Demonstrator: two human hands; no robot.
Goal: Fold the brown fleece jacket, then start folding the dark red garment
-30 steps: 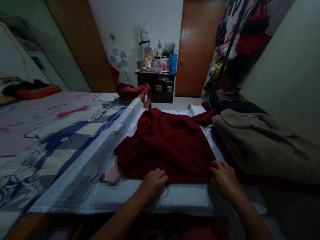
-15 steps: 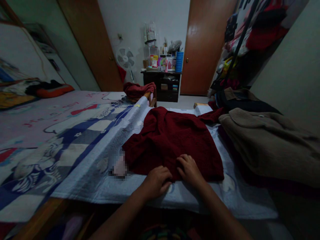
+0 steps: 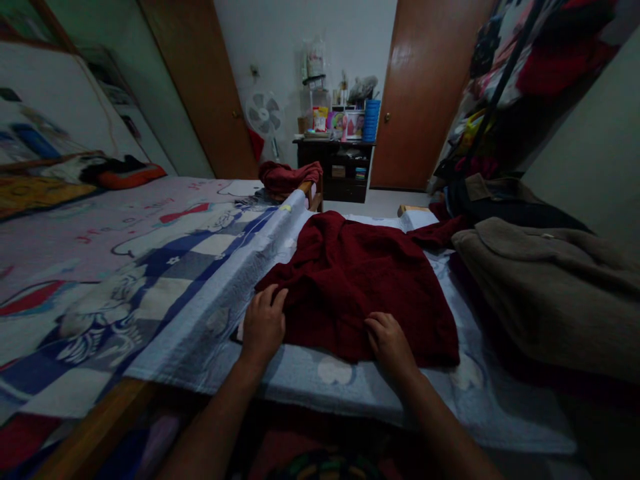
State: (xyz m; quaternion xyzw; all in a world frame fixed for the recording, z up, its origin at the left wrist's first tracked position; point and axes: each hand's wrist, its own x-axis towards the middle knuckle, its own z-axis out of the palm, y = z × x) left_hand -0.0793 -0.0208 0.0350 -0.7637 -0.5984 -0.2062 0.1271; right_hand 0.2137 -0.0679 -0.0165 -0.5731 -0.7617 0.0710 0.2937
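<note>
Dark-red textured fabric garment (image 3: 400, 273) spread across pale-blue patterned cloth (image 3: 307, 387). Left hand (image 3: 263, 327) at its left edge, right hand (image 3: 393, 340) near front edge; fingers curled, cannot tell if gripping. Probably soft, light; best held at corners.

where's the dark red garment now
In the head view, the dark red garment lies just right of centre on the pale blue cloth, left of the brown coat, the right hand at its near edge.

Runs in red across the bedspread (image 3: 107, 208), left of the frame, slanting, seemingly ending in "tty"; begins again farther up with an apparent "H"; on the packet (image 3: 321, 120), upper centre, too small to read.
</note>
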